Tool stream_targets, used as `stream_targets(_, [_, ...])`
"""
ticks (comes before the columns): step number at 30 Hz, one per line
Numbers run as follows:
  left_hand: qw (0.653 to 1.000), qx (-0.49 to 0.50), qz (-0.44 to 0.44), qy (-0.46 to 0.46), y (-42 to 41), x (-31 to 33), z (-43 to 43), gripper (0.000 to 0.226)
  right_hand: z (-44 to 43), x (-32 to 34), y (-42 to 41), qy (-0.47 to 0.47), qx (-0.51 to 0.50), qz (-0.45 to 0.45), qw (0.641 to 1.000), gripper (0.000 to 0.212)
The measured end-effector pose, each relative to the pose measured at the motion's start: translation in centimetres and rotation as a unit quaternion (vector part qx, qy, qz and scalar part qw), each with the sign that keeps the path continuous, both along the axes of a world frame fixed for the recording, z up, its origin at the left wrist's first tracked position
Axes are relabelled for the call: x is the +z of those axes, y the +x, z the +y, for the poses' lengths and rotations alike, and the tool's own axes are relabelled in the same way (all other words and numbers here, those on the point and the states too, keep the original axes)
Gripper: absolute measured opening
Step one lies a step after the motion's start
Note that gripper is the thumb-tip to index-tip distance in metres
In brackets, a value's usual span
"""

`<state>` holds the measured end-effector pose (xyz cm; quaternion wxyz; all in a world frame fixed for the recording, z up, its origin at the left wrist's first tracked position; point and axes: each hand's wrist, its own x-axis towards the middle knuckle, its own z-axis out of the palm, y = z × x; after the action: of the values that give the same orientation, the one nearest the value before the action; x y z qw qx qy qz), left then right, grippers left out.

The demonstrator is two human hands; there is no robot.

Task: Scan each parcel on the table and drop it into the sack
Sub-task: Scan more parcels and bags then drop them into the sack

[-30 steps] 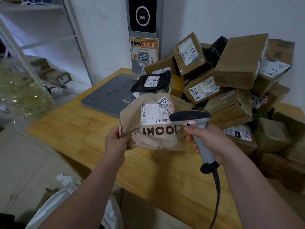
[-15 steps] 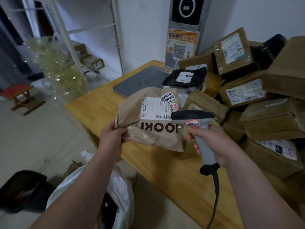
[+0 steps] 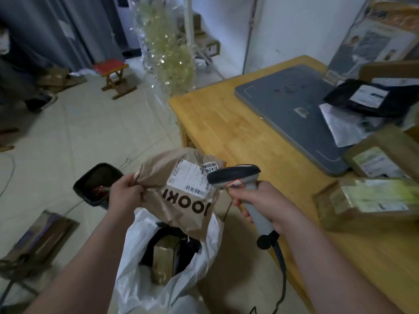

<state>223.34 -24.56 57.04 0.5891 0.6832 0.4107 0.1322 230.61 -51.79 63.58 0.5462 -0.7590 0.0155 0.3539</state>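
A left hand (image 3: 124,196) pinches a brown paper parcel (image 3: 181,191) above the white sack (image 3: 158,279), the right hand (image 3: 260,200) gripping a scanner (image 3: 233,175); the sack's floppy, narrow mouth could deflect the drop.

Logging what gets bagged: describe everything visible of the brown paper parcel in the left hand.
The brown paper parcel is a soft, crumpled kraft mailer printed with dark letters OOKI. A white barcode label and a smaller sticker sit on its face. The left hand grips its bunched left edge, holding it tilted in the air over the open mouth of the white sack. The scanner overlaps its right side; contact cannot be told.
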Motion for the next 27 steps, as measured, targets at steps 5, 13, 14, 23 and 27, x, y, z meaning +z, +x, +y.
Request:
stream_targets(5, [0.996, 0.020, 0.061, 0.060, -2.2, -3.7, 2.5, 0.044, 4.6, -3.9, 0.2, -0.034, 0.046, 0.038, 0.998, 0.017])
stream_targets(13, [0.970, -0.046, 0.162, 0.176, -1.6, -11.1, 5.6, 0.043, 10.4, -10.3, 2.0, -0.104, 0.037, 0.053, 0.992, 0.021])
stream_targets(14, [0.970, -0.064, 0.159, 0.171, -1.1, -12.0, 5.7, 0.037, 11.0, -11.4, 2.3, -0.115, 0.031, 0.057, 0.991, 0.024])
stream_targets(23, [0.888, -0.335, 0.272, 0.159, 0.4, -24.3, 7.0, 0.030, 17.3, -22.0, 5.3, -0.131, -0.046, 0.114, 0.984, 0.028])
stream_targets(27, [0.833, -0.421, 0.331, 0.137, 0.7, -28.4, 7.2, 0.033, 19.6, -26.6, 5.6, -0.171, -0.009, 0.101, 0.980, 0.043])
